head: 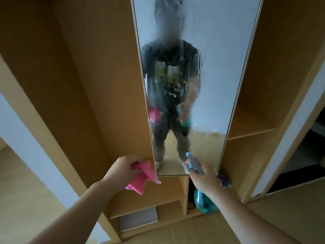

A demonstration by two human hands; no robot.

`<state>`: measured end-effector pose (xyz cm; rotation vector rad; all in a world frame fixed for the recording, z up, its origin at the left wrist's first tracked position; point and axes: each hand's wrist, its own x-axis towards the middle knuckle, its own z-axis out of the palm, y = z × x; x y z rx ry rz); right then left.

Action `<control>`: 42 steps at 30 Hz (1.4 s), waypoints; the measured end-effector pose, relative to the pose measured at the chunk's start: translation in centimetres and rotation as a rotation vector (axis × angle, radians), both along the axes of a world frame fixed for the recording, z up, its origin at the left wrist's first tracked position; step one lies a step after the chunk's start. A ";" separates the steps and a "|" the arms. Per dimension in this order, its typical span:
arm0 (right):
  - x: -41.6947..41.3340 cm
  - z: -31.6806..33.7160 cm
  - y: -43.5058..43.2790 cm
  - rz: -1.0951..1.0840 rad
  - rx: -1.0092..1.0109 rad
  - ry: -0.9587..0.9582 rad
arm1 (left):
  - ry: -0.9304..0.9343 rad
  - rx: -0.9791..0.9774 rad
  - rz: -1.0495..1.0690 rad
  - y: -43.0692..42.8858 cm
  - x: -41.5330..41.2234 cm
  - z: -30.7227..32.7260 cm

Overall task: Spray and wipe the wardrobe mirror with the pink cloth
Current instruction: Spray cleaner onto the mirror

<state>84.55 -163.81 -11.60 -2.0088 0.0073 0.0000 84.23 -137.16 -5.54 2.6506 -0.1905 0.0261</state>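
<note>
Here, the left hand (123,167) is clutching the pink cloth (140,178) in a bunch just left of the mirror (211,67), by its bottom corner, with loose folds hanging down. The cloth is looking soft, light and floppy, so gathering it into a flat pad is probably suiting the wiping best. The right hand (202,178) is wrapping its fingers (194,173) round the neck of the spray bottle (204,201), just below the mirror's lower edge. The bottle's long axis is running steeply upward, with the nozzle aiming at the glass. The mirror is standing tall and is beading with droplets.
</note>
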 end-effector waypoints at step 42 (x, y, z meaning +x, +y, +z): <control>-2.1 -9.9 2.0 -0.070 -0.049 0.260 | 0.144 -0.004 -0.007 -0.2 -0.3 -6.3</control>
